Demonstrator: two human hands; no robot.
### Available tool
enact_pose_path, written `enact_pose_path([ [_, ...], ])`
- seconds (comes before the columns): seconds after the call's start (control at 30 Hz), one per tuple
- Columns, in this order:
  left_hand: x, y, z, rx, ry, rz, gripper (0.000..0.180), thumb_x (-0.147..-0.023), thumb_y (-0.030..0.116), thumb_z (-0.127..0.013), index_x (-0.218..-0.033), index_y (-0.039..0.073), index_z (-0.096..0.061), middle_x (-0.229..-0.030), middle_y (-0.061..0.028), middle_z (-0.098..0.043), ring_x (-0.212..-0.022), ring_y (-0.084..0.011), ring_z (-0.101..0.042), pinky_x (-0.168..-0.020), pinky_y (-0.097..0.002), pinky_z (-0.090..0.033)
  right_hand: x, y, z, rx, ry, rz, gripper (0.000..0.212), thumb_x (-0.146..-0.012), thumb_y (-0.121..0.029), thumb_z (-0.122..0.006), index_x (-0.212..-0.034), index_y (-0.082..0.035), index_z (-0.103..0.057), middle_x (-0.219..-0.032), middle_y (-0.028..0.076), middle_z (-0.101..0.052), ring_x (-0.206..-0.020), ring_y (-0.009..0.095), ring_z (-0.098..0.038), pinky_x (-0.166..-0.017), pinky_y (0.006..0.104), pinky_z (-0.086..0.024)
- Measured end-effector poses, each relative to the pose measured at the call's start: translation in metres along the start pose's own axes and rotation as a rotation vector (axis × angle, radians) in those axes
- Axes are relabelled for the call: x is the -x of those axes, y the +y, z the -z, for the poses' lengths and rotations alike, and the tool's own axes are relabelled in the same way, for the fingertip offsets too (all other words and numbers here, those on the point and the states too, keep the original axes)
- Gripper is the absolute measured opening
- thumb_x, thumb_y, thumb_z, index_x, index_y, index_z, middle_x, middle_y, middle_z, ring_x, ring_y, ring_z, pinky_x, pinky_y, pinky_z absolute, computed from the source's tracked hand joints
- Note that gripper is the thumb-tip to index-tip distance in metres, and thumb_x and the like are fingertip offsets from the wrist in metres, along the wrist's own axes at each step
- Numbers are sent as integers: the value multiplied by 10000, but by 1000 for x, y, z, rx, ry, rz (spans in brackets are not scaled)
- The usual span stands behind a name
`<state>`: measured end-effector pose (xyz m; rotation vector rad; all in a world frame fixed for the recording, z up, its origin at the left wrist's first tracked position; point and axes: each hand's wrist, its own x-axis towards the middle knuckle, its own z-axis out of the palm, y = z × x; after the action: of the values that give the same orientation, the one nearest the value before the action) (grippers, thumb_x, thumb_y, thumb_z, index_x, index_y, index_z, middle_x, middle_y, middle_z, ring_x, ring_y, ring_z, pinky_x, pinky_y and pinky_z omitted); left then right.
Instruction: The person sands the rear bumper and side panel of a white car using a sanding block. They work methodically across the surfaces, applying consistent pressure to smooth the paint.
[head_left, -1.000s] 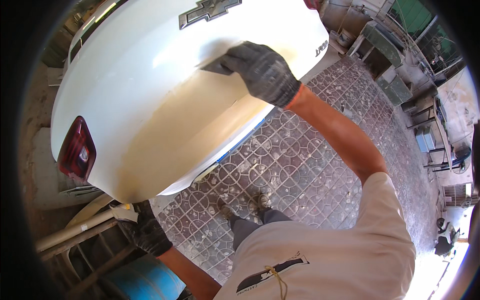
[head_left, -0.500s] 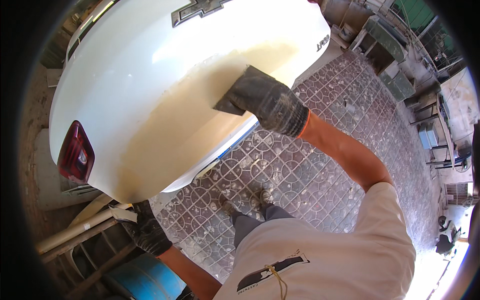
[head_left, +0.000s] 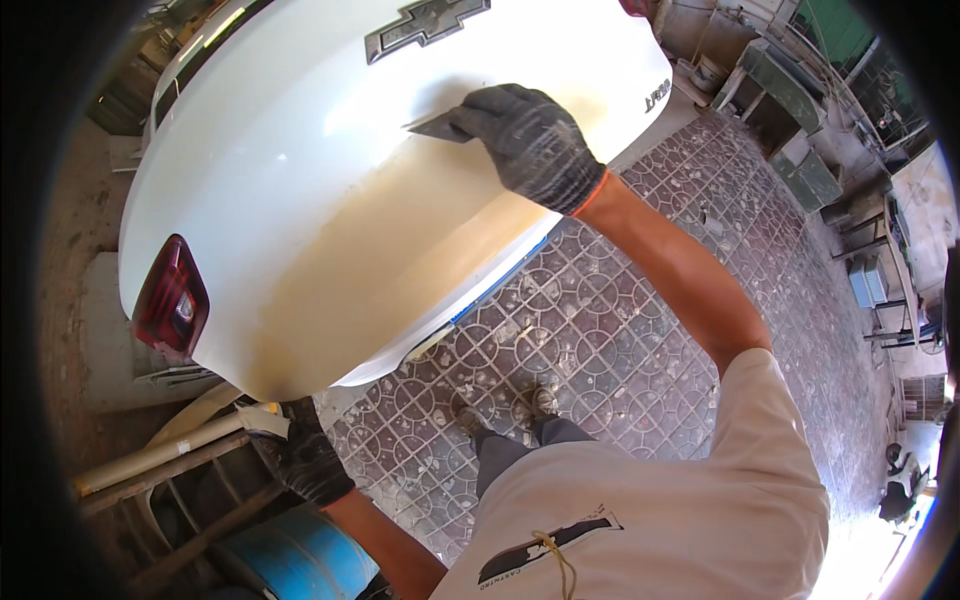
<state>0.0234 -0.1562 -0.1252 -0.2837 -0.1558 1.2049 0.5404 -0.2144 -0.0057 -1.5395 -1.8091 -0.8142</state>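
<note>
A white car's rear panel (head_left: pixel 240 190) fills the upper left, with a broad tan patch of filler (head_left: pixel 370 250) smeared across it. My right hand (head_left: pixel 540 150), in a dark knit glove, is closed on a thin dark flat spreader (head_left: pixel 440 127). The spreader's edge is at the upper border of the patch, below the dark cross-shaped emblem (head_left: pixel 425 28). My left hand (head_left: pixel 308 458), gloved too, is low by the panel's bottom corner. It is closed on a small flat beige piece (head_left: pixel 265 421); its fingers are partly in shadow.
A red tail light (head_left: pixel 172 300) is on the car's left corner. Below it are a beige roll (head_left: pixel 160 457), a wooden rack and a blue barrel (head_left: pixel 300 555). Patterned paving (head_left: pixel 640 290) runs right of the car. Shelves and a metal cabinet (head_left: pixel 790 100) line the far right.
My right hand has moved up with the spreader, from the middle of the filler patch to its upper border. The view has shifted slightly; my left hand keeps its place by the panel's corner.
</note>
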Motion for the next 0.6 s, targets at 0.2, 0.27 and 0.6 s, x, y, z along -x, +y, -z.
enact_pose_path([
  [0.2,6,-16,-2,-785,41,-284,561,-1054,253,-516,-1571,76,-389,-1640,-192,-324,-1525,-375,-270,-1285,-588,-164,-2,-28,-11,48,-96,58,307,-861,-105,-608,-1125,-121,-764,-1148,71,-702,-1091,260,-642,-993,398,-483],
  [0.27,5,-18,-3,-768,-44,-211,560,-1051,247,-525,-1567,72,-394,-1632,-198,-337,-1521,-377,-278,-1284,-591,-166,8,-37,-10,46,-155,74,308,-849,-106,-614,-1115,-124,-768,-1144,61,-699,-1108,254,-631,-996,392,-478],
  [0.6,-1,-4,2,-570,18,-175,558,-1021,209,-597,-1525,32,-434,-1582,-217,-404,-1472,-384,-351,-1269,-588,-222,59,-53,27,-157,-165,56,155,-856,-83,-624,-956,-115,-738,-1033,55,-704,-975,219,-659,-978,388,-516],
])
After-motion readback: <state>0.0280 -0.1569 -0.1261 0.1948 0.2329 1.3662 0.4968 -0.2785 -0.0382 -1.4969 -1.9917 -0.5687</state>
